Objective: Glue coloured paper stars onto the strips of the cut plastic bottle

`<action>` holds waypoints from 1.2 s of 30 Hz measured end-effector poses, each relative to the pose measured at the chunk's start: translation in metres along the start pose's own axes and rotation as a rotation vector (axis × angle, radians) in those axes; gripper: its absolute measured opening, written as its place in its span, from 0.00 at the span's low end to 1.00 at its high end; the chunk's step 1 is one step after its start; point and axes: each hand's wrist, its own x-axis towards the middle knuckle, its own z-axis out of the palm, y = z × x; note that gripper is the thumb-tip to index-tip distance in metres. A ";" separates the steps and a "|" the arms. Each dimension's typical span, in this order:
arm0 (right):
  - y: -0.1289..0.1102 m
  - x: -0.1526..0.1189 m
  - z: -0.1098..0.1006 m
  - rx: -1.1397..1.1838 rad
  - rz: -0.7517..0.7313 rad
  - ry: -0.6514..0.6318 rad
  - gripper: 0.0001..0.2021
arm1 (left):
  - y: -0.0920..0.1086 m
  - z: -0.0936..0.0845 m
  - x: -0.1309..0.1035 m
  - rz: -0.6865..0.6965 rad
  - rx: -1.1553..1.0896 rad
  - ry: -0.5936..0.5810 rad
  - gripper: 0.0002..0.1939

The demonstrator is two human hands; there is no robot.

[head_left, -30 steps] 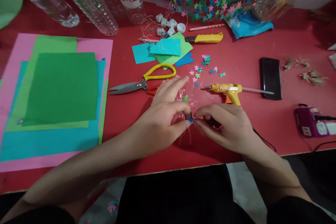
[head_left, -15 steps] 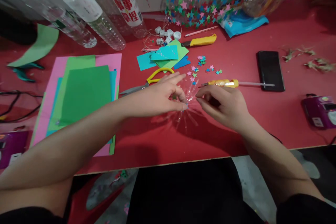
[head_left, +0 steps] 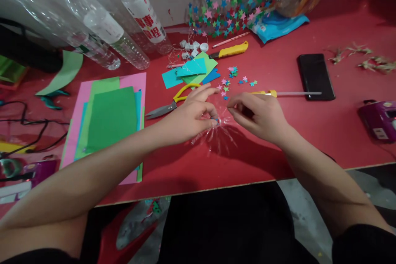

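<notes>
Over the red table, my left hand (head_left: 199, 111) pinches a small blue star (head_left: 217, 121) between thumb and index finger, its outline partly covered; the other fingers stretch outward. Beneath the fingertips spreads a clear plastic piece cut into thin strips (head_left: 213, 138), fanned out like a burst. My right hand (head_left: 256, 115) is closed in a pinch just right of it; whatever is between those fingertips is too fine to make out. Behind the hands lie small loose paper stars (head_left: 227, 84) in pink, blue and green. Scissors with yellow handles (head_left: 165, 109) rest beside my left hand.
Colored paper sheets (head_left: 113, 111) are stacked at left, with tall plastic bottles (head_left: 102, 29) behind. Farther back are a yellow cutter (head_left: 233, 49), cut paper strips (head_left: 193, 68) and a star-covered clear decoration (head_left: 229, 12). A phone (head_left: 316, 76) lies right, under a screwdriver's shaft (head_left: 293, 93).
The camera view has turned slightly left, showing more of the table's left side. Both hands keep their pinches, the right one now slightly nearer the left fingertips.
</notes>
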 end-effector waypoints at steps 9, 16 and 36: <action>0.009 0.001 0.002 -0.004 -0.002 0.046 0.03 | 0.005 0.002 -0.003 -0.028 0.098 -0.036 0.06; 0.011 0.001 0.003 0.029 0.025 0.025 0.04 | 0.012 0.003 -0.003 -0.002 0.110 -0.076 0.07; 0.013 0.002 0.002 0.012 0.062 0.022 0.05 | 0.011 0.020 -0.002 0.139 0.339 0.019 0.11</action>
